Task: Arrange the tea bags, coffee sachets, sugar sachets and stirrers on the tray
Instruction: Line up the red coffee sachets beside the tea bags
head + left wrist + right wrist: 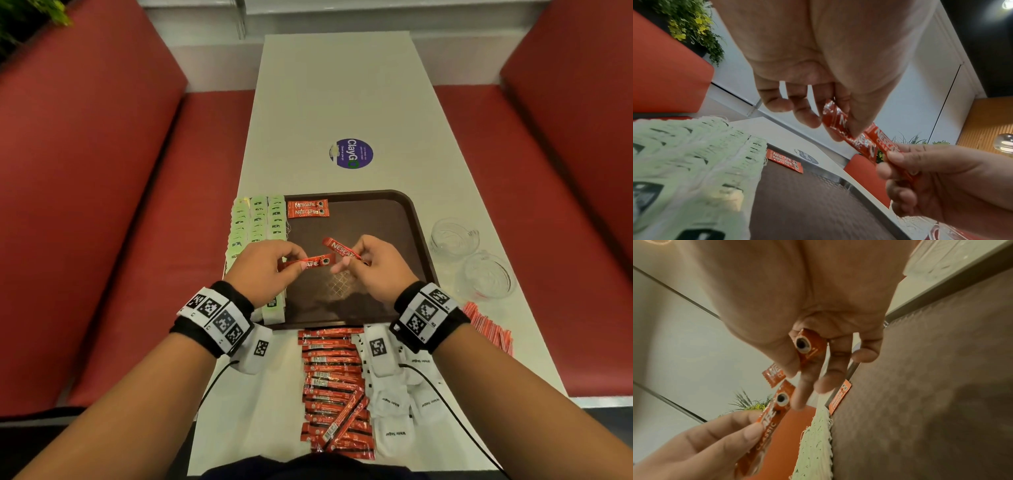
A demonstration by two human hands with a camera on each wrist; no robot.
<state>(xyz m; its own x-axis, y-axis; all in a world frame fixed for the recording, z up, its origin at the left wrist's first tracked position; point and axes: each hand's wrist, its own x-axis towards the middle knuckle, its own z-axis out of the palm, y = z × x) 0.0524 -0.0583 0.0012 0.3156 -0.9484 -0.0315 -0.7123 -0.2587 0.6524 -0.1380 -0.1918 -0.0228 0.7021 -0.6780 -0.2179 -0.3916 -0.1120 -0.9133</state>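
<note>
A brown tray lies on the white table. Two red coffee sachets lie side by side at its far left corner. Rows of green tea bags line its left side. My left hand pinches one red coffee sachet above the tray. My right hand pinches a second sachet, tilted, just right of the first. In the wrist views each sachet sits between thumb and fingers. Near the front edge lie more coffee sachets and white sugar sachets.
Two clear glass cups stand right of the tray. Thin red-and-white sticks lie at the right table edge. A round purple sticker marks the far tabletop. Red bench seats flank the table.
</note>
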